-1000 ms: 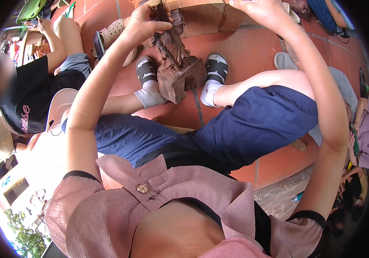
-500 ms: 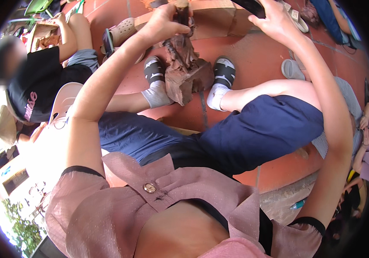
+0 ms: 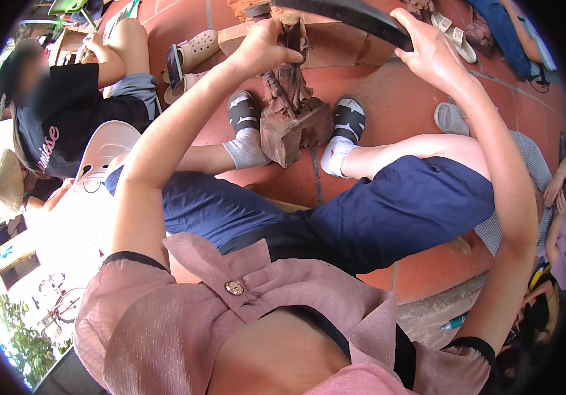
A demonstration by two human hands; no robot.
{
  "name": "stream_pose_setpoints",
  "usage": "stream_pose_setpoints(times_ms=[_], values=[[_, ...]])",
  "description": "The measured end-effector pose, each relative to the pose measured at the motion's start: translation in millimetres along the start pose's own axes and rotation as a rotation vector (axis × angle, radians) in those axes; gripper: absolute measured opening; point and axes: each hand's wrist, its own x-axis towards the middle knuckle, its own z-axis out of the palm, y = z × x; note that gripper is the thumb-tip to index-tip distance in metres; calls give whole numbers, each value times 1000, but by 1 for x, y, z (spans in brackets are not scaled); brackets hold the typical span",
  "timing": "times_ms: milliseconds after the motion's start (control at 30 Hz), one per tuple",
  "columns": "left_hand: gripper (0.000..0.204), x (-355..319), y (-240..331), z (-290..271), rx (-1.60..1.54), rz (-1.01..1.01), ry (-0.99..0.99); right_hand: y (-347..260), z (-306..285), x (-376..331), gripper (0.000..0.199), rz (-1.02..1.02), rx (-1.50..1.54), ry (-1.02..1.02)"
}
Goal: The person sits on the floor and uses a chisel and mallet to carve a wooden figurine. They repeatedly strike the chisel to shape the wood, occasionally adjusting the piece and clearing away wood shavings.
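A rough brown wood carving (image 3: 287,92) with a blocky base stands upright on the floor between my feet. My left hand (image 3: 264,49) is closed round its upper part, thumb across the front; the other fingers are mostly hidden. Just above that hand shows a dark round-ended piece (image 3: 258,10); whether I hold it too I cannot tell. My right hand (image 3: 428,52) grips one end of a long, dark, slightly curved bar (image 3: 355,18). The bar slants up and left above the carving, and its far end runs out of the picture.
Behind the carving lies a thick wooden slab (image 3: 342,49) on the red tiled floor (image 3: 388,92). At left sits a person in a black shirt (image 3: 65,112), beside a pale clog (image 3: 200,49) and a phone (image 3: 174,66). Sandals (image 3: 453,36) lie at the far right, near another person's grey shoe (image 3: 451,118).
The dark bar has swung down and left over the carving, so more of it shows. My left hand stays at the carving's top. The whole view has shifted slightly.
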Motion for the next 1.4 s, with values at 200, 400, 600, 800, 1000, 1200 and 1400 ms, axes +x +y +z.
stream_pose_setpoints(times_ms=[200, 400, 600, 800, 1000, 1200, 1400], values=[[39, 0, 7, -4, -141, -5, 74, -15, -20, 1, 43, 71, 91, 13], [39, 8, 32, -6, -12, -131, 122, -16, -24, 4, 39, 110, 138, 50], [42, 21, 8, -10, 66, -185, 14, -16, -24, 0, 38, 55, -74, -159], [37, 21, 10, -8, -176, -72, -24, -13, -19, -4, 36, 42, 45, -5], [40, 30, -16, -9, -139, -99, -2, -8, -16, -1, 44, 74, -44, -63], [43, 23, -7, -15, -281, -98, -50, -1, -5, 3, 46, -71, -131, -23], [40, 14, 11, -15, -184, -211, 10, -27, -10, 9, 52, 117, 2, -79]])
